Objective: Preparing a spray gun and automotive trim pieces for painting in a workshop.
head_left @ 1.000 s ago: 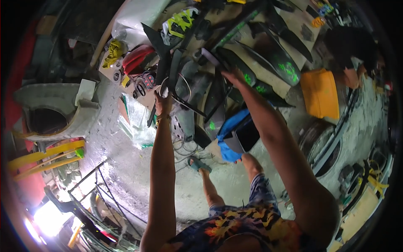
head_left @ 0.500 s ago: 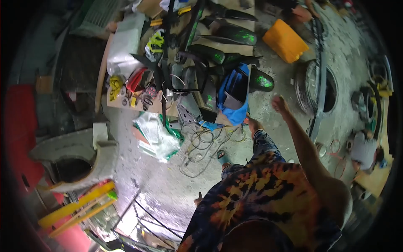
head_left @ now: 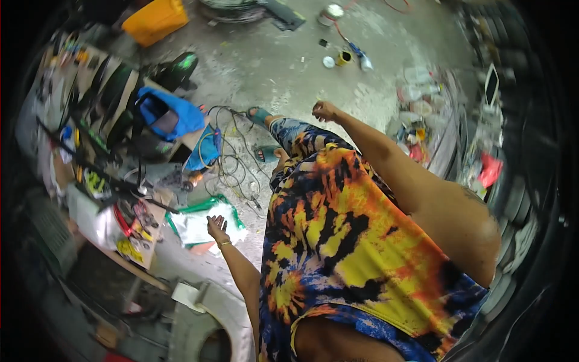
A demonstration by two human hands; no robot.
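Note:
My left hand (head_left: 218,227) is held out, fingers apart and nothing in it, with a bracelet at the wrist. Under it in the picture lies a white plastic bag with green edges (head_left: 196,218) on the floor. In front of my body, over the concrete, my right hand (head_left: 324,111) hangs with its fingers loosely curled in. No object shows in it. Looped cables (head_left: 228,158) lie on the floor beside my sandalled feet. Left of them, a blue bag or cover with a dark opening (head_left: 188,117) rests among dark vehicle parts.
A yellow-orange container (head_left: 155,22) stands at the upper left. Farther ahead on the floor are a tin (head_left: 331,14), a small yellow can (head_left: 344,58) and a blue-and-silver tool with a red hose (head_left: 362,58). Clutter (head_left: 416,136) lines the right. A pale moulded panel (head_left: 208,320) stands lower left.
My view has swung to the right, so the parts and blue bag now sit farther left. My left arm has come out from beside my body into view. My right hand stays loosely closed.

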